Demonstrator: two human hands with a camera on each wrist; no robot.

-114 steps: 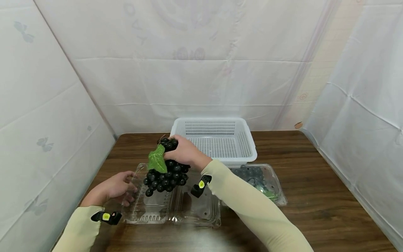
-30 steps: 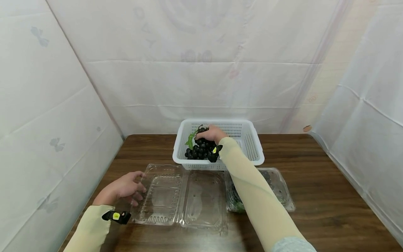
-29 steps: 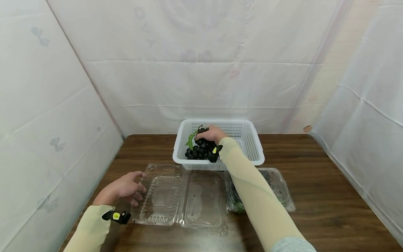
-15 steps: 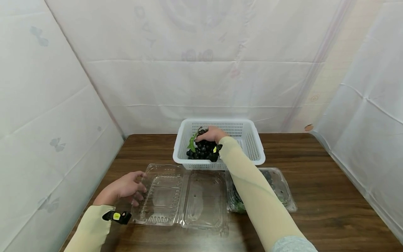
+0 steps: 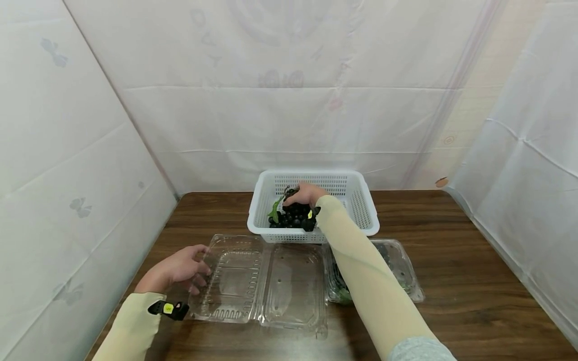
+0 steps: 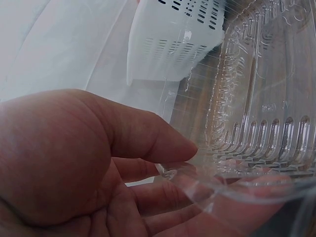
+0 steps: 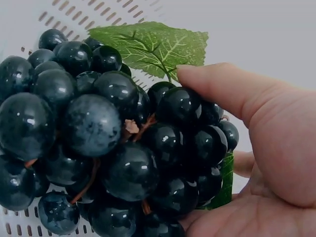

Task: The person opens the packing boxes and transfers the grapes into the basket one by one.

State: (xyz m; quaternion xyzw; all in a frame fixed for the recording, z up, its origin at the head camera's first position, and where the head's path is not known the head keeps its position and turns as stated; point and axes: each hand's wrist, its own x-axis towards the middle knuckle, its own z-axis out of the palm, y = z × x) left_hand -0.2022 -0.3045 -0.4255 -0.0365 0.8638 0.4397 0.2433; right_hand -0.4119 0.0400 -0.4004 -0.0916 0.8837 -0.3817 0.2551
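Observation:
Inside the white plastic basket (image 5: 370, 225), toward its left half, my right hand (image 5: 307, 194) grips a bunch of dark grapes (image 5: 295, 215) with a green leaf (image 5: 274, 213). The right wrist view shows the thumb over the grapes (image 7: 131, 170) near the stem end, the other fingers partly hidden beneath. A clear plastic clamshell container (image 5: 257, 286) lies spread flat in front of the basket, both halves bare. My left hand (image 5: 178, 268) holds its left edge; in the left wrist view the thumb lies on the rim, with fingers visible through the plastic (image 6: 256, 113) below.
Right of the spread clamshell, a second clear container (image 5: 402, 265) with dark grapes and green leaf inside is partly covered by my right sleeve (image 5: 361, 271). The wooden table (image 5: 474, 281) is bordered by white curtains (image 5: 217, 120) at back and sides.
The bunch of grapes has gone from above the open clamshell back and right into the basket, where it has sunk slightly lower. My left hand keeps its place at the clamshell's edge.

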